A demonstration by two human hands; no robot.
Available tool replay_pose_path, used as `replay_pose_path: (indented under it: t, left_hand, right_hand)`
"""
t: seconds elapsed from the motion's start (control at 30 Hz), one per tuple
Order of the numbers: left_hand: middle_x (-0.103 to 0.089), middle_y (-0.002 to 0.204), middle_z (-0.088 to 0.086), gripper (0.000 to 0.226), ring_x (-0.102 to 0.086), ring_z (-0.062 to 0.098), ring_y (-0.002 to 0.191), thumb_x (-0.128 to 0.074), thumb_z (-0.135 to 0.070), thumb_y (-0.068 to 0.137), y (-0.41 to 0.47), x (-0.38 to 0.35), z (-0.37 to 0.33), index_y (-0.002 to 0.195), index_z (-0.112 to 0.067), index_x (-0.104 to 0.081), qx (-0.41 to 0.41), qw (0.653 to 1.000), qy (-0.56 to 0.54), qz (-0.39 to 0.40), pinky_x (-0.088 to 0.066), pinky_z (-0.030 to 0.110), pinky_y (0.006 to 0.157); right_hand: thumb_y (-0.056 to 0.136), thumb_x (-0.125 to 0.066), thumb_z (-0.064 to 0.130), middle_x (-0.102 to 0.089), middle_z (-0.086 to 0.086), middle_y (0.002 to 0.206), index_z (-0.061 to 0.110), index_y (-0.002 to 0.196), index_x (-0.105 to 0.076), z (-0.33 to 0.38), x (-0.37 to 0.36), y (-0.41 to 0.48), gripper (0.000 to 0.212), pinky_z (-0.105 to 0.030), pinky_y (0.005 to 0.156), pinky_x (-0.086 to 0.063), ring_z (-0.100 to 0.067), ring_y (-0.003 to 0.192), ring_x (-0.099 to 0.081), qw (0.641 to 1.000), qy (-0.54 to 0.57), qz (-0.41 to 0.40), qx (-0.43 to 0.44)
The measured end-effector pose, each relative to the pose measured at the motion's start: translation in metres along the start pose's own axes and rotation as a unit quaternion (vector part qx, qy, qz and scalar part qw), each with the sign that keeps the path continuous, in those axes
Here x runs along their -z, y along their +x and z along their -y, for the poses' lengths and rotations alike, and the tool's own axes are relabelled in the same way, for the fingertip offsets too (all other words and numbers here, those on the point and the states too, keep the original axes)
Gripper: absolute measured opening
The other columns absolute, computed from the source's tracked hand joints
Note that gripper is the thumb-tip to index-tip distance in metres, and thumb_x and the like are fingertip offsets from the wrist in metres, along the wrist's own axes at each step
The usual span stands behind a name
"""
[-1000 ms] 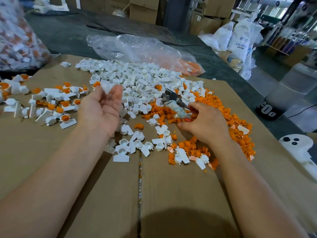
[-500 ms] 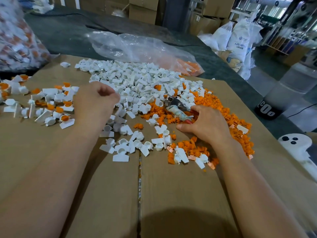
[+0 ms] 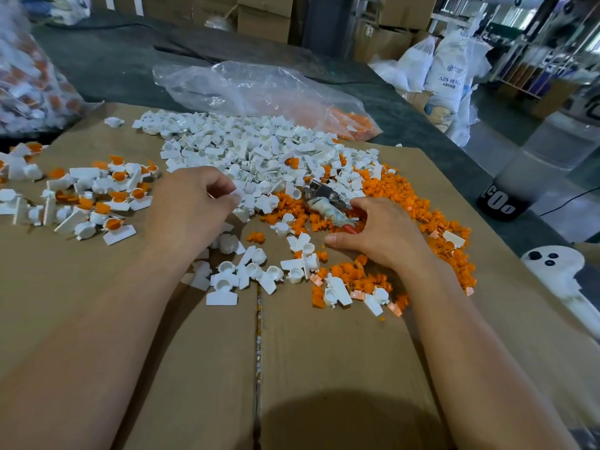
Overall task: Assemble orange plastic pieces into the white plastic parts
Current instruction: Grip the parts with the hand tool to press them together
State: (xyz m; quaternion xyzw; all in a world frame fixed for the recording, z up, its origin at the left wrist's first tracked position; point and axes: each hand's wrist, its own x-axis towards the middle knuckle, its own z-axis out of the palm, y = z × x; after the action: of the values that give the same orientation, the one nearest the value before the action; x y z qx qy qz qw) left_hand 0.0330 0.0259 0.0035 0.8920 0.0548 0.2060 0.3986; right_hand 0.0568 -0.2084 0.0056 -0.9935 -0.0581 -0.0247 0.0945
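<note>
A big heap of white plastic parts [image 3: 253, 151] lies at the middle back of the cardboard [image 3: 324, 352]. To its right spreads a band of small orange pieces [image 3: 406, 203]. My left hand [image 3: 191, 206] hovers palm down at the heap's near edge and pinches one white part [image 3: 235, 193] between thumb and fingertips. On the orange pieces rests my right hand [image 3: 380, 232], its fingers curled round the red handle of a tape-wrapped metal tool [image 3: 324, 199] that points away to the left. Assembled white-and-orange parts [image 3: 97, 196] lie in a group at the left.
Loose white parts [image 3: 246, 274] are scattered between my forearms. A clear plastic bag [image 3: 259, 89] with orange pieces lies behind the heap, and another full bag [image 3: 26, 76] stands at the far left. A white object [image 3: 555, 267] and a black-based container [image 3: 500, 203] stand off the right edge.
My left hand has turned from palm up to palm down, dropped to the heap's edge and now pinches a white part. My right hand has stayed on the tool.
</note>
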Motion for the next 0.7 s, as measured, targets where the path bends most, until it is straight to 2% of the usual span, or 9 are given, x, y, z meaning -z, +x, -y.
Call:
replay_pose_path:
  t: [0.1,0.2,0.3,0.37,0.47,0.53,0.6,0.7]
  left_hand:
    - [-0.054,0.070,-0.022,0.009,-0.052,-0.001,0.064,-0.070,-0.024,0.081,-0.004,-0.003,-0.003,0.075,-0.026,-0.064,-0.004,0.998,-0.065,0.005,-0.035,0.016,0.057]
    - [-0.055,0.065,-0.014,0.014,-0.050,0.003,0.058,-0.073,-0.023,0.078,-0.007,-0.005,-0.005,0.069,-0.030,-0.065,-0.027,0.996,-0.083,0.023,-0.036,0.020,0.054]
    - [-0.053,0.051,-0.007,0.024,-0.045,0.004,0.041,-0.073,-0.025,0.078,-0.006,-0.004,-0.006,0.062,-0.036,-0.060,-0.012,0.993,-0.113,0.029,-0.035,0.022,0.048]
    - [-0.058,0.046,-0.006,0.024,-0.048,0.002,0.036,-0.070,-0.020,0.081,-0.005,-0.004,-0.008,0.063,-0.033,-0.061,0.016,0.989,-0.143,0.034,-0.042,0.023,0.045]
    - [-0.066,0.054,-0.012,0.021,-0.059,0.001,0.042,-0.067,-0.013,0.083,-0.007,-0.006,-0.012,0.068,-0.028,-0.064,0.049,0.979,-0.191,0.055,-0.051,0.021,0.045]
    - [-0.068,0.059,-0.011,0.015,-0.062,0.003,0.047,-0.067,-0.021,0.082,-0.009,-0.006,-0.014,0.068,-0.026,-0.066,0.043,0.977,-0.199,0.057,-0.052,0.021,0.049]
    - [-0.068,0.060,-0.010,0.016,-0.062,0.004,0.047,-0.067,-0.029,0.083,-0.011,-0.006,-0.015,0.067,-0.024,-0.067,0.034,0.978,-0.200,0.057,-0.051,0.017,0.048]
    - [-0.067,0.058,-0.004,0.015,-0.059,0.006,0.047,-0.071,-0.022,0.079,-0.011,-0.007,-0.016,0.065,-0.025,-0.066,0.035,0.984,-0.162,0.064,-0.048,0.021,0.048]
  right_hand:
    - [0.067,-0.056,0.071,-0.046,-0.006,0.131,0.018,0.133,-0.042,0.000,0.000,-0.001,0.087,-0.036,0.095,-0.033,-0.024,0.120,-0.040,1.000,0.009,0.010,0.002]
    - [0.072,-0.055,0.066,-0.044,-0.005,0.132,0.018,0.135,-0.042,0.002,0.001,-0.003,0.080,-0.033,0.096,-0.030,-0.022,0.123,-0.037,0.999,0.038,-0.010,0.013]
    - [0.084,-0.061,0.042,-0.050,-0.002,0.126,0.020,0.128,-0.052,0.011,0.004,-0.005,0.051,-0.016,0.085,-0.019,-0.018,0.120,-0.037,0.987,0.082,-0.125,0.065]
    - [0.087,-0.060,0.029,-0.057,-0.004,0.116,0.018,0.119,-0.061,0.022,0.006,-0.006,0.033,-0.013,0.079,-0.018,-0.019,0.113,-0.043,0.975,0.091,-0.169,0.113]
    - [0.089,-0.058,0.026,-0.065,-0.005,0.100,0.016,0.106,-0.069,0.038,0.006,-0.009,0.023,-0.021,0.080,-0.028,-0.019,0.098,-0.051,0.968,0.096,-0.142,0.182]
    - [0.090,-0.057,0.031,-0.066,-0.004,0.093,0.017,0.102,-0.071,0.045,0.002,-0.010,0.023,-0.028,0.081,-0.036,-0.019,0.091,-0.054,0.968,0.077,-0.114,0.212]
    - [0.089,-0.055,0.039,-0.065,-0.002,0.094,0.020,0.106,-0.069,0.050,-0.002,-0.010,0.029,-0.030,0.082,-0.036,-0.019,0.093,-0.053,0.973,0.043,-0.090,0.209]
    - [0.088,-0.051,0.043,-0.061,0.001,0.105,0.025,0.114,-0.061,0.052,-0.009,-0.010,0.033,-0.030,0.085,-0.028,-0.018,0.102,-0.049,0.980,-0.033,-0.065,0.187]
